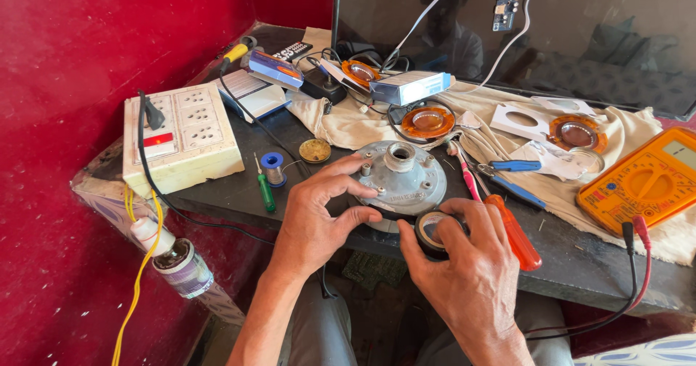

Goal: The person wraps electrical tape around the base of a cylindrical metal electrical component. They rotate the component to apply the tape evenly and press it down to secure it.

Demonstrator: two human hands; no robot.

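1. A cream plastic socket board (181, 137) sits at the table's left end.
2. A green-handled screwdriver (264, 188) lies beside a blue solder spool (272, 167).
3. An orange-yellow multimeter (641, 184) rests on beige cloth (362, 126), right.

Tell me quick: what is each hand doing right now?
Left hand: open, fingers resting on the grey round metal driver.
Right hand: closed around a roll of black tape.

Round metal disc (403, 177): dull grey, silvery screws. Tape roll (433, 229): black. Counter (239, 192): black. Wall (80, 47): deep red. Meter (641, 184): orange-yellow, red and black leads. Screwdriver (516, 234): orange handle; smaller one (265, 189): green. Socket board (181, 137): cream, one red switch. Cloth (580, 192): off-white. Wire spool (272, 164): blue.
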